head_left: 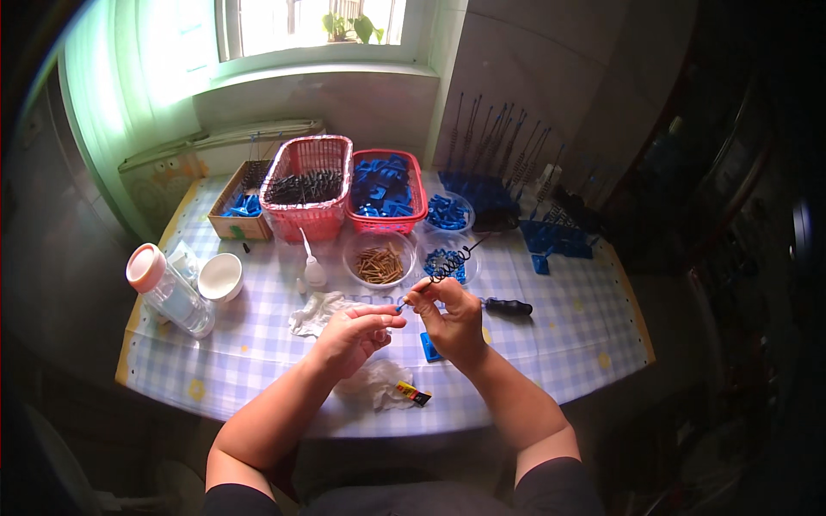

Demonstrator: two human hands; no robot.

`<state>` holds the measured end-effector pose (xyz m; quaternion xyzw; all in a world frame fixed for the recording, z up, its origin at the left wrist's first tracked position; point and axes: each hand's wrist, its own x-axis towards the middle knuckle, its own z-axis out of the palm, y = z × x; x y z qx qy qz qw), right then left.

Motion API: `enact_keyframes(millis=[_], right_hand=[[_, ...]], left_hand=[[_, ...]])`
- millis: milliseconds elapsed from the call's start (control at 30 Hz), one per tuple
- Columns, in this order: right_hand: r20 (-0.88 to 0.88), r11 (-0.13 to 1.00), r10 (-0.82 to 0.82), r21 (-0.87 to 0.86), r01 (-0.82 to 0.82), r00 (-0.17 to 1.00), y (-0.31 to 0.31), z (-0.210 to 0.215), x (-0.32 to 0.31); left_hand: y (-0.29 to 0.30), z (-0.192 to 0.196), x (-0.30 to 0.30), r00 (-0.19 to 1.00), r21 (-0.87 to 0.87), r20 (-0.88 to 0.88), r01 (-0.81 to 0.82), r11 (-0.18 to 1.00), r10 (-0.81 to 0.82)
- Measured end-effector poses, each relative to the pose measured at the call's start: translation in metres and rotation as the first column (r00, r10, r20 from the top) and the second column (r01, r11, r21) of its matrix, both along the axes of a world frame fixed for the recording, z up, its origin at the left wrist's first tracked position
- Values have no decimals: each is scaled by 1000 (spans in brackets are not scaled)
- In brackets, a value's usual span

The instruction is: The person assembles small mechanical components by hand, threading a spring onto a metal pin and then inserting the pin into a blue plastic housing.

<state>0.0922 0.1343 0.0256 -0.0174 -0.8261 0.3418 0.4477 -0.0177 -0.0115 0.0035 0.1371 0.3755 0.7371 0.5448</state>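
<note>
My right hand (454, 325) pinches a black coiled wire (448, 265), whose spiral rises up and to the right from my fingers. Facing it, my left hand (353, 337) has its fingertips closed on a small blue piece (398, 308), close to the wire's lower end. Whether the two touch is too small to tell. A flat blue part (430, 347) lies on the table beneath my right hand. Nearer me, a small yellow and black tube (414, 394) rests by a crumpled white tissue (374, 383). Right of my hands lies a screwdriver with a black handle (509, 307).
Behind my hands stand tubs of brown sticks (379, 266) and small blue pieces (445, 258). Farther back are a pink basket of black coils (307, 185) and a red basket of blue parts (384, 185). Upright coiled wires (508, 142) stand back right; a bottle (176, 301) stands left.
</note>
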Motion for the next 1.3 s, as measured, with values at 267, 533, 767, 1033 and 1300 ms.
enact_keyframes(millis=[267, 533, 767, 1033, 1300], right_hand=[[30, 952, 89, -296, -76, 996, -2, 0, -5], [117, 920, 157, -378, -102, 981, 5, 8, -6], [41, 936, 195, -306, -174, 980, 8, 9, 3], [16, 930, 196, -320, -181, 980, 10, 7, 15], [6, 931, 171, -328, -160, 985, 14, 6, 18]], left_hand=[[-1, 0, -1, 999, 17, 34, 9, 1000, -9], [1, -1, -6, 999, 53, 31, 24, 998, -26], [1, 3, -2, 996, 94, 24, 81, 992, -83], [-1, 3, 5, 987, 105, 62, 141, 985, -148], [0, 12, 8, 976, 94, 110, 180, 979, -190]])
